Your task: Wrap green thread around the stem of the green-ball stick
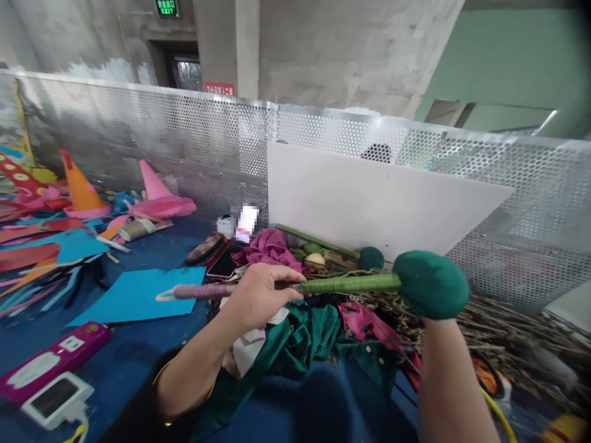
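A long stick (346, 283), wound in bright green on one half and dusty pink on the other, lies level across the middle of the view. At its right end sits a dark green cloth-covered ball (431, 284), and a pale loop shows at the left end. My left hand (261, 295) is closed round the stick near the colour change. My right forearm (446, 375) rises to the ball; the hand and its fingers are hidden behind it. Crumpled dark green cloth (305, 338) lies below the stick. Beyond it is a second green ball (371, 258).
Dry stems (498, 332) are heaped at right, with magenta cloth (270, 249) left of them. A blue sheet (138, 295), purple power strip (58, 360) and cone hats (157, 191) lie left. A white board (369, 203) leans on the perforated metal barrier (203, 129).
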{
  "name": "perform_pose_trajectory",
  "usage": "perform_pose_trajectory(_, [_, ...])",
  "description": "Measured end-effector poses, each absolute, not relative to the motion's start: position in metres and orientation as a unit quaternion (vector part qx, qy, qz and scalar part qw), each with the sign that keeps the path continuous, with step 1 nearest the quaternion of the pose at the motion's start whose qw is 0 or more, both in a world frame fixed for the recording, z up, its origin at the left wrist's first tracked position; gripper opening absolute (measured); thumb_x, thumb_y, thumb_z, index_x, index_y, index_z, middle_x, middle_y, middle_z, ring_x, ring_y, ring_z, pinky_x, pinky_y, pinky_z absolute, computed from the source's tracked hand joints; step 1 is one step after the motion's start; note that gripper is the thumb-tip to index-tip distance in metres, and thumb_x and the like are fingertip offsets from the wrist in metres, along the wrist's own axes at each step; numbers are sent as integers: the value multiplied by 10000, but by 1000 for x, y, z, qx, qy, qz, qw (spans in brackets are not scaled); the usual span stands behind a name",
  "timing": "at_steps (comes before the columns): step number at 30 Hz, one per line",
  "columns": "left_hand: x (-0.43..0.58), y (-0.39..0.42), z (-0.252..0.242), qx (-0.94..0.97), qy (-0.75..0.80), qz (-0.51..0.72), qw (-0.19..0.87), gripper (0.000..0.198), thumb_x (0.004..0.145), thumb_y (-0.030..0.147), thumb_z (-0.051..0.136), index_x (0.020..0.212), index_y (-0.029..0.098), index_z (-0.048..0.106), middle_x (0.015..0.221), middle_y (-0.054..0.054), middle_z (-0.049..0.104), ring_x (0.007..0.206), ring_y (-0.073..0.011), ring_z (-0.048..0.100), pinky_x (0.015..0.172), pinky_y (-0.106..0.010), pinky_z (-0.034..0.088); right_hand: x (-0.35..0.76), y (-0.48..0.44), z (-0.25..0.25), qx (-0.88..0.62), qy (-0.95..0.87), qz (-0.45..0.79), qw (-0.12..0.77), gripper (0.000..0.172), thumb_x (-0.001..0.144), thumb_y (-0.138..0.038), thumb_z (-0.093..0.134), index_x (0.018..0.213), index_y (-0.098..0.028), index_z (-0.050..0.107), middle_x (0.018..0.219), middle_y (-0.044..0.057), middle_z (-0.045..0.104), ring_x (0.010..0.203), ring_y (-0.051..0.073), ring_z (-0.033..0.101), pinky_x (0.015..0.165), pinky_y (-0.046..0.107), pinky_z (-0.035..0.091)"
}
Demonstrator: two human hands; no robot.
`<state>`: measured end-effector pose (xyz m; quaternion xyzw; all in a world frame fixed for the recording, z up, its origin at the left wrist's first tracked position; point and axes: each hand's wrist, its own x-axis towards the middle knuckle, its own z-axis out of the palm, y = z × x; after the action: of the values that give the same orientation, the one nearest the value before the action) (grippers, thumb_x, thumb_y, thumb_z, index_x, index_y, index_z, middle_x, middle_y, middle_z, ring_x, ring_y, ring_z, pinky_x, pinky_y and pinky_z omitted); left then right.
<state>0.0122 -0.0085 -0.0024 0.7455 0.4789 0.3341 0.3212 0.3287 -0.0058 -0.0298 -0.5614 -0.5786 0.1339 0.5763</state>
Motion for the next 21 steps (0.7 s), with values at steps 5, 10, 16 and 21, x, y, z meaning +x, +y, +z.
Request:
perform_pose_trajectory(5, [16, -13, -2, 688, 477, 385, 388, 238, 674, 188, 695, 898, 174, 776, 732, 1, 752, 712, -176, 677, 620, -223, 518, 265, -5, -30, -525, -685, 187, 469, 129, 730, -297, 722, 831, -224, 756, 837, 30, 762, 951, 278, 683, 893, 362, 516])
perform_pose_trajectory(10, [15, -11, -1, 663, 476, 416, 400, 223, 662, 163, 684, 868, 167, 771, 781, -4, 768, 760, -184, 694, 705, -242, 538, 201, -22, -37, -428, -777, 236, 397, 206, 856, -312, 616, 1013, -211, 704, 937, 53, 731, 929, 241, 667, 864, 350, 504])
perform_pose_trajectory(16, [14, -6, -2, 634, 475, 441, 422, 259, 660, 199, 700, 905, 135, 759, 813, -31, 775, 768, -203, 703, 718, -275, 556, 185, -42, -33, -402, -749, 142, 508, 220, 927, -240, 509, 738, -201, 616, 819, 58, 595, 800, 184, 581, 693, 280, 456])
perform_pose_trajectory(21, [18, -5, -7, 631, 462, 438, 444, 177, 662, 123, 662, 818, 133, 746, 797, -30, 769, 764, -193, 704, 703, -264, 560, 172, -41, -42, -235, -649, 351, 632, 280, 958, -290, 469, 717, -198, 576, 859, 75, 616, 864, 215, 596, 754, 353, 483])
